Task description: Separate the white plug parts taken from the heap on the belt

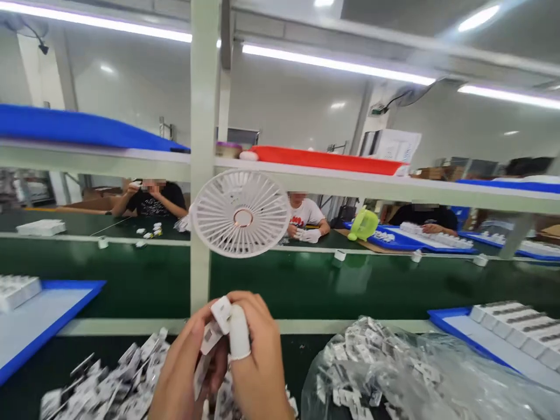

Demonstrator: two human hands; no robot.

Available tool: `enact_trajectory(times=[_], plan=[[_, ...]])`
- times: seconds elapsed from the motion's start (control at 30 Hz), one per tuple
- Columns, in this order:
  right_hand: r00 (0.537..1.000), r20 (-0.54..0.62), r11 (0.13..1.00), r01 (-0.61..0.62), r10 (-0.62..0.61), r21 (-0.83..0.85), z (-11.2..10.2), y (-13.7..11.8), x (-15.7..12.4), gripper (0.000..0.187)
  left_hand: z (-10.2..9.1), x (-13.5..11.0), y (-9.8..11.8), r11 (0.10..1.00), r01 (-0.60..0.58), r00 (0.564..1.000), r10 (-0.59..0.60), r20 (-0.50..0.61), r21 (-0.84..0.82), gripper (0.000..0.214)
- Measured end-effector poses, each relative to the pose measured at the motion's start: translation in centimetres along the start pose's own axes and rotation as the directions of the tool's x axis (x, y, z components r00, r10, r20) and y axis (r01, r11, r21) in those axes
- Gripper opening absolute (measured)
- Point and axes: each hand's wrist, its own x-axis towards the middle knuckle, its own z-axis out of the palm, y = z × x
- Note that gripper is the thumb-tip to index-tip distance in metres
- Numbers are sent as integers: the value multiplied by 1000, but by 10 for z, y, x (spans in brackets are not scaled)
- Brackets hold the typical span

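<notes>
Below the round white plastic fan (242,217), the fingers of the left hand (178,366) and right hand (260,353) are clamped on small white boxy plastic parts (221,314); steady them squarely, pressing evenly.

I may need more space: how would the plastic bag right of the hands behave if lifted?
The plastic bag would probably sag, as its film is creased. The white parts heaped in it lie jumbled, so they may shift.

White fan (242,219) at post (200,286); red tray (324,160) on shelf (341,186); lime-green fan (364,224) beyond belt (280,289)
</notes>
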Motion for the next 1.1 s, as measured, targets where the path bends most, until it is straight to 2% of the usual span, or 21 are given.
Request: enact_trajectory(times=[0.1,0.2,0.27,0.4,0.47,0.53,0.57,0.67,0.83,0.9,1.0,1.1], plan=[[999,26,1000,19,-19,-1,1,-3,3,22,-2,5,5,998,-54,999,54,-2,16,33],[998,52,1000,25,-26,12,4,1,3,21,-6,10,5,997,-53,998,51,36,51,29],[999,26,1000,26,-26,10,11,5,2,19,-6,13,1,997,-39,999,36,38,64,28],[994,-107,999,18,-14,35,30,15,-1,16,-4,18,-12,995,-94,989,98,-114,41,17],[995,-84,999,43,-44,-8,36,19,-1,19,-8,23,-14,973,-194,969,210,-134,122,13],[991,34,985,131,-128,-116,36,22,0,20,-16,29,-12,924,-337,938,346,-18,181,11],[986,80,982,158,-150,-107,35,24,2,18,-21,32,-9,899,-389,921,388,45,204,12],[988,103,986,127,-116,-109,28,27,9,19,-31,39,0,842,-468,880,414,234,267,16],[976,199,981,119,-87,-155,14,20,11,27,-32,32,15,722,-541,841,442,313,431,18],[975,190,979,143,-114,-148,9,16,12,22,-32,29,18,690,-551,834,456,311,469,16],[988,104,988,125,-115,-87,-3,2,12,15,-30,25,24,693,-511,855,473,214,508,12],[998,22,999,52,-51,-12,-19,-12,4,18,-29,20,31,771,-370,924,360,124,519,12]])
